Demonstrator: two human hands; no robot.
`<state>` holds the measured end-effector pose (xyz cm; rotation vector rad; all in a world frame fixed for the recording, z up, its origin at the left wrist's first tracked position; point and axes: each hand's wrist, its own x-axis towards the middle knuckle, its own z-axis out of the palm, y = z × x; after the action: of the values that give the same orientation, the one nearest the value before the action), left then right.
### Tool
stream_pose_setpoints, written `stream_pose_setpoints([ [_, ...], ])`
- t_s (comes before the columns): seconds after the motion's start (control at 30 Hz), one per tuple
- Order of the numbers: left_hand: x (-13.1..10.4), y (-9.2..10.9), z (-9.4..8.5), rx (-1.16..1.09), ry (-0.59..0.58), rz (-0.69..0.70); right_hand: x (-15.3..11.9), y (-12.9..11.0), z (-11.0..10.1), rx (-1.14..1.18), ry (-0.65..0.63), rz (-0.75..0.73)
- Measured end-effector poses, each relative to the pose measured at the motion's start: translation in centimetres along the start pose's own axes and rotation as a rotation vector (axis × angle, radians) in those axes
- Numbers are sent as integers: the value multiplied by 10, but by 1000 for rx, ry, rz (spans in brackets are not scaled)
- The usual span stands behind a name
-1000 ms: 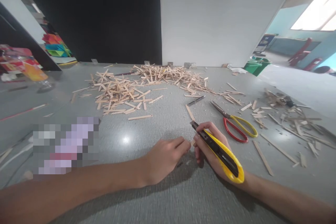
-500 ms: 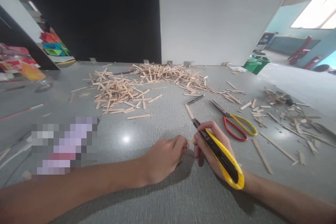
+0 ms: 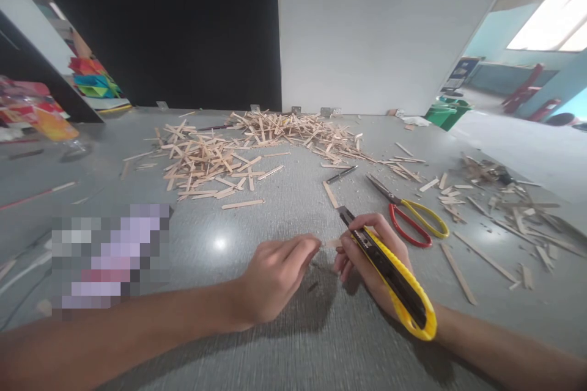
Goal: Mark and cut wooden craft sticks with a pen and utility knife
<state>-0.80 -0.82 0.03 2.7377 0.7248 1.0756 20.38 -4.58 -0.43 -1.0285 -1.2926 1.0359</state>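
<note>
My right hand (image 3: 373, 256) is wrapped round a yellow and black utility knife (image 3: 394, 281), its tip pointing away from me. A short piece of wooden stick (image 3: 332, 244) juts from the fingers of that same hand toward the left. Close to its end, my left hand (image 3: 279, 278) has its fingers pinched together; whatever they hold is hidden. Below the fingertips shows a small dark sliver (image 3: 313, 286). Just beyond the knife tip lies another flat wooden stick (image 3: 330, 195), with a dark pen (image 3: 342, 173) behind it.
Scissors (image 3: 408, 211) with red and yellow handles lie right of the knife. A heap of wooden sticks (image 3: 202, 162) spreads at the back, with scraps (image 3: 518, 214) at right. A plastic bottle (image 3: 55, 125) lies at far left, near a blurred-out lilac object (image 3: 123, 250). Upright panels (image 3: 358, 30) bound the table.
My left hand has drawn slightly left, away from the right fingers. The right hand and knife have shifted a little right and nearer me. More of the short stick piece shows; a dark sliver has appeared.
</note>
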Motion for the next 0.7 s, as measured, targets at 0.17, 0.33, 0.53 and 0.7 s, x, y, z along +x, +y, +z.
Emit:
stream_pose_setpoints([
  [0.17, 2, -1, 1, 24, -89, -29, -2, -1, -1, -20, -53, 15],
  [0.33, -1, -7, 8, 41, -184, -38, -2, -1, 0, -10, -108, 22],
  [0.53, -4, -12, 14, 75, -236, -61, -1, 0, 1, -31, -96, 8],
  [0.7, -2, -9, 11, 121, -275, -19, -2, 0, 0, -53, -96, 17],
])
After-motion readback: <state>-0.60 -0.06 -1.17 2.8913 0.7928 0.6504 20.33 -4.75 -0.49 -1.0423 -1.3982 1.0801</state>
